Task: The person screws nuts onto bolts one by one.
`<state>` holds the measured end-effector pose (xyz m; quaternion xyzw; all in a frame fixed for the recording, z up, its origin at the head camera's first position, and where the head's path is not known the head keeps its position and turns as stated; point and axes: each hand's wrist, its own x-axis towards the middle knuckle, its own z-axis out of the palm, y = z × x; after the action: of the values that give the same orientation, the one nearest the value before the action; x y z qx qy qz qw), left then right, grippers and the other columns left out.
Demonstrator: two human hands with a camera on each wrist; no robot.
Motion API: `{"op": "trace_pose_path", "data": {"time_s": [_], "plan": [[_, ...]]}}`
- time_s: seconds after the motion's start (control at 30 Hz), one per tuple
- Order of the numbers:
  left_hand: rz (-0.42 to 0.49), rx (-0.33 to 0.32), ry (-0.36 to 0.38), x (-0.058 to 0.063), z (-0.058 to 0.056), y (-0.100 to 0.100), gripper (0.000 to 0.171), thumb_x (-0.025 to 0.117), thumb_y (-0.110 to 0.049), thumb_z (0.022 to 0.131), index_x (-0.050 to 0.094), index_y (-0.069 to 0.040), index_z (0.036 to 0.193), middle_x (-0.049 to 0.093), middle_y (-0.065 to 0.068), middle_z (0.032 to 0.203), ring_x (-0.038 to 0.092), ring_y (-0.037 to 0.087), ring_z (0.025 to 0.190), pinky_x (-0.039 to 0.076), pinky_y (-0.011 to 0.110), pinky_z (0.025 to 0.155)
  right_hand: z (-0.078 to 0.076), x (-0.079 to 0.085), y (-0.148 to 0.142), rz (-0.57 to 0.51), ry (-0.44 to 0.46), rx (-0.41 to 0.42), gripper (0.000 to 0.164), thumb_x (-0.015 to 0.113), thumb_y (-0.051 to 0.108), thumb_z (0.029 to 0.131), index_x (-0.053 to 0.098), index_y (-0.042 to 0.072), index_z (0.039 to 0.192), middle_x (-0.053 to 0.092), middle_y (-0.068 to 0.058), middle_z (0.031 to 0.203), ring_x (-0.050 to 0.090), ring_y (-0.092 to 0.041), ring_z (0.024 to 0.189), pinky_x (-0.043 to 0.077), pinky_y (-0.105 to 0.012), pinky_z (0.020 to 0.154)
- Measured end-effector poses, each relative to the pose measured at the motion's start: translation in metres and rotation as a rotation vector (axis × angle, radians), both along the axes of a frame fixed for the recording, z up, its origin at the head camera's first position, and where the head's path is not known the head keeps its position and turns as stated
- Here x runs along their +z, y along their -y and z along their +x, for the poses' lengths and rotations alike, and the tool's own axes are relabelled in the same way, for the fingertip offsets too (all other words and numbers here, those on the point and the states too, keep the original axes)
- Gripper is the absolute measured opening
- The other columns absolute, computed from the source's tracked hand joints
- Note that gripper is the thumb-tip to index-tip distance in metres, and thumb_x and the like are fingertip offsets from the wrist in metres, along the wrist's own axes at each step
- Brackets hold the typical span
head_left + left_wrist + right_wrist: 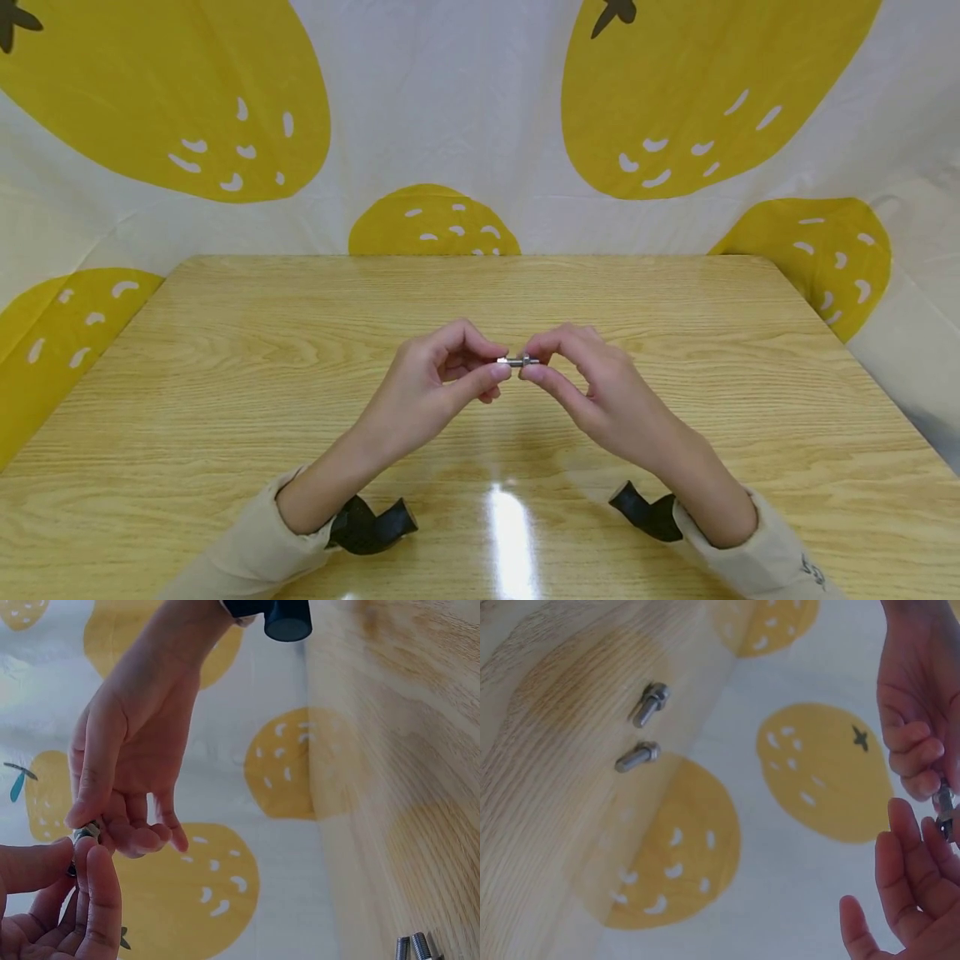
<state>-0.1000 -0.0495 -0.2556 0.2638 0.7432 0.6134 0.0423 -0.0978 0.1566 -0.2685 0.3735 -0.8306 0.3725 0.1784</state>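
Above the table, a small metal bolt [514, 362] with a nut [527, 360] around its shank is held level between both hands. My left hand [429, 385] pinches the head end between thumb and index finger. On the other side, the right hand [600, 385] has its thumb and forefinger at the nut end, pinching it. Fingertips cover part of the bolt [86, 831] in the left wrist view. The right wrist view shows the same bolt [944, 801] at its right edge, partly behind fingers.
Two more bolts, an upper one [651, 703] and a lower one [637, 756], lie on the wood-grain table [262, 333] in the right wrist view; both wear nuts. A white cloth with yellow fruit prints [450, 100] hangs behind the table.
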Motion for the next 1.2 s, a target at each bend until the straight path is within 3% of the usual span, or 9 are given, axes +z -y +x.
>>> {"op": "trace_pose_path", "data": {"time_s": [0.13,0.37,0.43,0.53,0.67,0.8,0.97,1.2], "plan": [[0.005,-0.004,-0.006,0.0006,0.0006,-0.0002,0.009,0.063,-0.004,0.087,0.06,-0.001,0.095,0.067,0.011,0.087,0.064,0.015,0.068,0.057,0.032,0.066,0.0,-0.0026,0.0019,0.003,0.024,-0.012,0.006,0.056,0.012,0.093,0.061,0.009,0.094,0.063,0.006,0.087,0.052,-0.009,0.086,0.044,-0.027,0.073],[0.016,-0.019,-0.019,-0.0001,0.0021,-0.0018,0.009,0.063,-0.003,0.087,0.06,0.0,0.095,0.067,0.014,0.088,0.064,0.014,0.067,0.056,0.031,0.065,0.001,-0.0027,0.0034,0.015,0.09,-0.061,0.027,0.043,0.019,0.1,0.062,0.014,0.082,0.062,0.009,0.08,0.051,-0.008,0.082,0.042,-0.028,0.076],[0.013,-0.019,-0.027,-0.0004,0.0021,-0.0019,0.009,0.063,-0.003,0.087,0.06,0.0,0.095,0.067,0.013,0.087,0.064,0.014,0.067,0.056,0.03,0.065,0.0017,-0.001,0.0024,0.017,0.117,-0.072,0.025,0.044,0.021,0.099,0.063,0.014,0.084,0.062,0.009,0.081,0.051,-0.008,0.083,0.041,-0.028,0.076],[0.007,-0.012,-0.031,-0.0006,0.0018,-0.0014,0.009,0.063,-0.004,0.087,0.06,0.0,0.095,0.067,0.011,0.085,0.063,0.014,0.067,0.056,0.03,0.064,0.0028,0.002,0.0001,0.012,0.139,-0.074,0.011,0.055,0.022,0.094,0.062,0.013,0.096,0.062,0.008,0.088,0.052,-0.008,0.086,0.043,-0.029,0.077],[0.007,-0.01,-0.033,-0.001,0.0008,-0.0004,0.009,0.062,-0.004,0.088,0.06,0.0,0.096,0.066,0.012,0.084,0.064,0.014,0.067,0.056,0.032,0.064,0.0035,0.0044,-0.0019,-0.006,0.094,-0.051,0.025,0.07,0.013,0.083,0.059,0.011,0.106,0.061,0.006,0.097,0.053,-0.008,0.091,0.046,-0.028,0.079],[0.005,-0.006,-0.02,-0.0005,0.0006,0.0002,0.009,0.062,-0.004,0.088,0.06,-0.001,0.096,0.066,0.012,0.084,0.064,0.015,0.067,0.057,0.033,0.065,0.002,0.0042,-0.002,-0.025,0.01,-0.018,0.027,0.071,0.004,0.08,0.059,0.009,0.103,0.063,0.003,0.098,0.055,-0.011,0.093,0.046,-0.026,0.08],[0.006,-0.003,0.003,0.0005,0.0006,0.0003,0.008,0.062,-0.003,0.088,0.06,-0.001,0.095,0.066,0.011,0.085,0.064,0.015,0.067,0.057,0.032,0.065,0.0001,0.0027,-0.0013,-0.044,-0.035,0.0,0.022,0.069,0.005,0.082,0.061,0.008,0.102,0.064,0.002,0.098,0.055,-0.013,0.093,0.046,-0.024,0.079],[0.012,-0.007,0.006,0.0004,0.0013,-0.0002,0.008,0.062,-0.003,0.088,0.06,-0.001,0.095,0.067,0.012,0.085,0.063,0.016,0.067,0.057,0.031,0.066,-0.0001,-0.0033,0.0018,-0.029,-0.014,-0.025,0.006,0.059,0.014,0.091,0.061,0.01,0.096,0.064,0.004,0.09,0.053,-0.011,0.088,0.045,-0.027,0.075]]}}
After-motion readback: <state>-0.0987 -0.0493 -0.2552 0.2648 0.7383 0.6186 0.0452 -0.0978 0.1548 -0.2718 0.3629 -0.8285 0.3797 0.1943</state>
